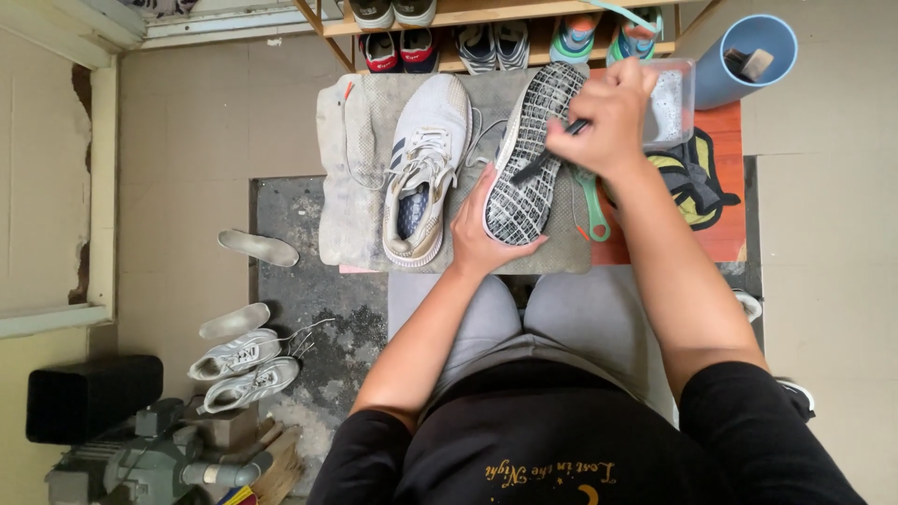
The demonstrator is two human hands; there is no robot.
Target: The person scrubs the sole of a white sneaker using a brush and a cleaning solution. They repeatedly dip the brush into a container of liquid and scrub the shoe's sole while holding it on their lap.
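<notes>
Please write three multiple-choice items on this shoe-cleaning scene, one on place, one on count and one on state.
1. Where does the upright white shoe lie?
A. on the grey mat
B. on the rack
C. in the blue bucket

2. How many loose insoles lie on the floor at the left?
A. none
B. two
C. five

3. How is the shoe in the hands turned?
A. sole up
B. sole down
C. laces up

Answers:
1 A, it rests on the mat.
2 B, two pale insoles show.
3 A, its tread faces the camera while the left hand steadies it and the right hand holds a brush.

floor: beige tiles [187, 122] | wooden shoe rack [486, 14] | daylight
</notes>
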